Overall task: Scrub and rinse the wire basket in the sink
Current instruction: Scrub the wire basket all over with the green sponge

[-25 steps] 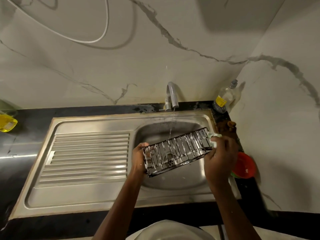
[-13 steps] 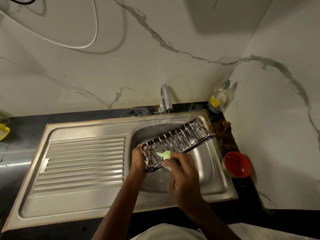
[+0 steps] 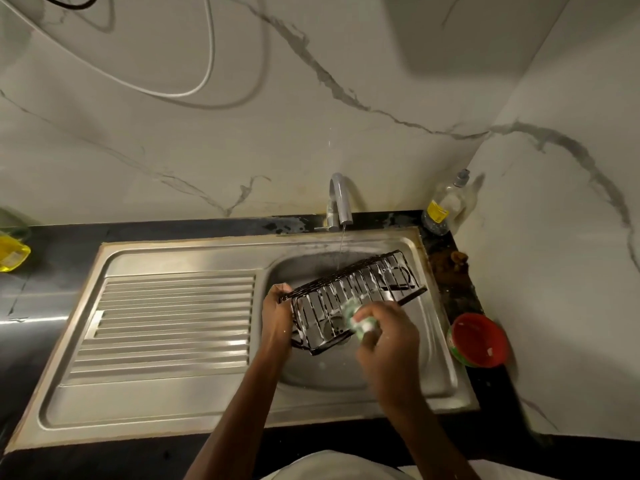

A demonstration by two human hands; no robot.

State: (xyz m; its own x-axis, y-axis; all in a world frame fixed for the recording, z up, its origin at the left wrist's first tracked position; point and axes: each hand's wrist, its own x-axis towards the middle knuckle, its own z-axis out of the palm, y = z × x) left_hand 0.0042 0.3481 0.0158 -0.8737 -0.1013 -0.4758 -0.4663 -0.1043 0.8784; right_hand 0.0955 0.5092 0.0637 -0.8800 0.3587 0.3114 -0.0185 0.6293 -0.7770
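— Since half a second ago?
— Right hand [image 3: 388, 336] has slid its green scrubber [image 3: 360, 318] rightward along the wire basket [image 3: 349, 294], fingers curled round it.
— And the left hand [image 3: 277, 315]?
— Clamped on the basket's end at 9 o'clock, holding it tilted over the sink [image 3: 408, 372] bowl.
— Beyond the hands?
— Faucet [image 3: 340, 200] at 12 o'clock trickles onto it; red bowl [image 3: 479, 339] on the surface at 3 o'clock.
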